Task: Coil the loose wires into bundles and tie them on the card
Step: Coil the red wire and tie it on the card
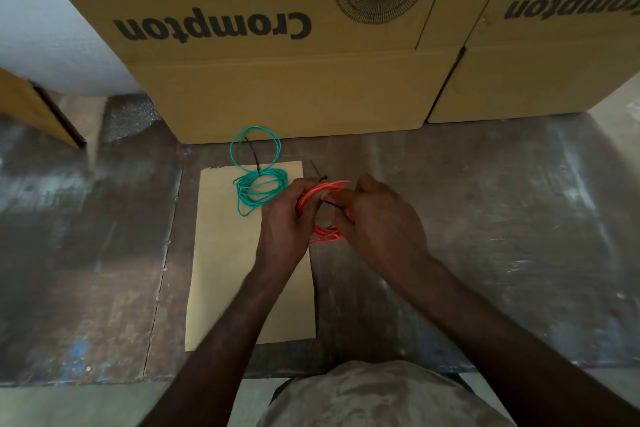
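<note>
- Altogether, two coils: green coil [260,184] lay on one card [228,253].
- Left hand [289,222] and right hand [377,218] both gripped the red coil [323,191].
- Two boxes [277,80] stood behind.

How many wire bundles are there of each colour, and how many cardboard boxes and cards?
Green wire bundle: 1
Red wire bundle: 1, held by left hand and right hand
Card: 1
Large cardboard boxes: 2
Total: 5
</note>
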